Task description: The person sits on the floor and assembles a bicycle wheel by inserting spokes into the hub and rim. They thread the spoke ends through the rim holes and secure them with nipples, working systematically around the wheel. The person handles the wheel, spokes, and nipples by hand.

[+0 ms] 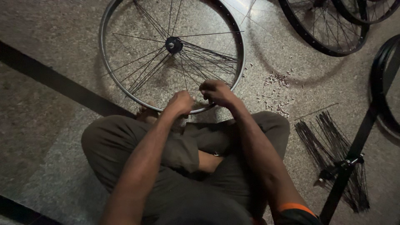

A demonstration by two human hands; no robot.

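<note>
- Head view: a person sits cross-legged on a speckled stone floor, looking down at both hands over a bicycle wheel.
- The wheel lies flat on the floor just ahead of the knees, its near edge under the hands. Its hub sits in the middle, with dark spokes fanning out, bunched thicker on the right side.
- The left hand rests at the near rim, fingers curled shut; what they pinch is too small to tell.
- The right hand is just beside it, touching the rim area, fingers bent closed around something I cannot make out, likely a spoke end.
- A scatter of small metal nipples lies on the floor to the right of the wheel.
- A bundle of loose black spokes lies further right, near the right knee, crossed by a black bar.
- More wheels lie at the top right, well apart from the hands.
</note>
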